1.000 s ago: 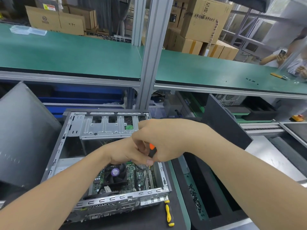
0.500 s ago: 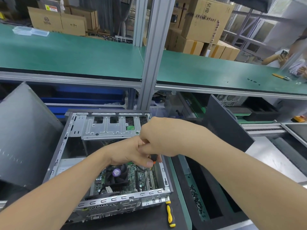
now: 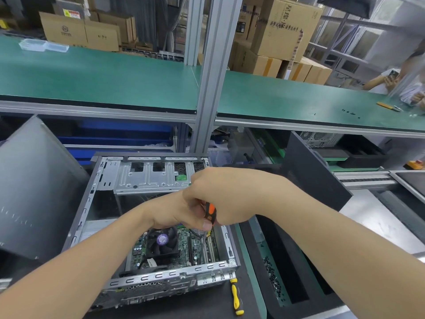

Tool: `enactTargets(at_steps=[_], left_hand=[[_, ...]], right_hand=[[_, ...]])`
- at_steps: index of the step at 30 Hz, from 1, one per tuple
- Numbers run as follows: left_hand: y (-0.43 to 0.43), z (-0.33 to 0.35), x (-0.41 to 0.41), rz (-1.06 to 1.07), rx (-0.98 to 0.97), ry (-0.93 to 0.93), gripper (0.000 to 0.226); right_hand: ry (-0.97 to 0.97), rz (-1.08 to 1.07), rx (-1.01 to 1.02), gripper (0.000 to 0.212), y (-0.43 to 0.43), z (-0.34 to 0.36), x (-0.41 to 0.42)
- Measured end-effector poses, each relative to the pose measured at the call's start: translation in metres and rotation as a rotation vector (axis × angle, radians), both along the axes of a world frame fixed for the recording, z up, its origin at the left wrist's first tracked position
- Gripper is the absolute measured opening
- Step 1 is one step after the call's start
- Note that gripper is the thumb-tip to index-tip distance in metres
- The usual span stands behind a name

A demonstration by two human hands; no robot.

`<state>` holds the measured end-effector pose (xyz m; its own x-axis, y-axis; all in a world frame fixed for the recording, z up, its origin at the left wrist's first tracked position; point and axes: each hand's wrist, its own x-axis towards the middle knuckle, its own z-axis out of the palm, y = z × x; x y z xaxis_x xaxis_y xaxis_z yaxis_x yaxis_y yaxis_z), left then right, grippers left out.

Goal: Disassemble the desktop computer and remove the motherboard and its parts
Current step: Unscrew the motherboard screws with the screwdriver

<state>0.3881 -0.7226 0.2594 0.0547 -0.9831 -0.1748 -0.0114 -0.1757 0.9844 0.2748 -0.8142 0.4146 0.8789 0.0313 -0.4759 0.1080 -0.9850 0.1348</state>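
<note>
An open desktop case (image 3: pixel 76 229) lies flat in front of me, its green motherboard (image 3: pixel 186 245) exposed with a black cooler fan (image 3: pixel 162 244) on it. My right hand (image 3: pixel 232 194) grips the orange-and-black handle of a screwdriver (image 3: pixel 210 214), whose thin shaft points down to the board near the slots. My left hand (image 3: pixel 174 210) sits right against it, fingers curled at the handle, thumb tip on its lower end. The screwdriver tip is too small to make out.
A yellow-handled screwdriver (image 3: pixel 235 298) lies on the black mat right of the case. A removed side panel (image 3: pixel 30 194) leans at the left, another dark panel (image 3: pixel 310 171) at the right. A tray holds several screws (image 3: pixel 273 279). A green shelf (image 3: pixel 96 74) runs overhead.
The orange handle shows more between my hands than half a second ago. Both hands stay over the board, barely shifted.
</note>
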Motion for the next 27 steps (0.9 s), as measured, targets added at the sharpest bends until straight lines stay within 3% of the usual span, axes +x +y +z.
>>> enactTargets(at_steps=[3,7,10,12,18,20,22,25,27], left_hand=[[0.003,0.001,0.000,0.030,-0.027,-0.056,0.054],[0.004,0.002,0.001,-0.004,0.002,-0.036,0.074],[0.002,-0.001,0.003,-0.007,0.000,-0.026,0.075],[0.001,-0.003,0.002,0.001,-0.029,-0.022,0.075],[-0.003,-0.011,0.005,0.041,-0.038,0.056,0.052],[-0.002,-0.011,0.006,-0.022,-0.081,0.081,0.019],[-0.003,-0.008,0.007,-0.051,-0.080,0.081,0.009],[-0.002,-0.004,0.007,-0.012,-0.033,0.066,0.068],[-0.002,-0.006,0.006,-0.009,-0.024,0.013,0.082]], right_hand=[[-0.120,-0.005,0.044,0.053,0.003,-0.002,0.002],[-0.332,-0.094,-0.071,0.059,0.003,-0.016,0.005],[-0.317,-0.228,-0.019,0.054,0.004,-0.026,0.008],[-0.297,-0.183,-0.029,0.049,0.004,-0.027,0.010],[-0.094,0.053,0.072,0.018,-0.009,-0.010,0.009],[-0.031,0.125,0.103,0.018,-0.012,-0.004,0.007],[-0.033,0.182,0.096,0.026,-0.011,-0.007,0.007],[-0.064,0.214,0.030,0.023,-0.008,-0.015,0.010],[-0.070,0.212,0.031,0.020,-0.010,-0.017,0.011]])
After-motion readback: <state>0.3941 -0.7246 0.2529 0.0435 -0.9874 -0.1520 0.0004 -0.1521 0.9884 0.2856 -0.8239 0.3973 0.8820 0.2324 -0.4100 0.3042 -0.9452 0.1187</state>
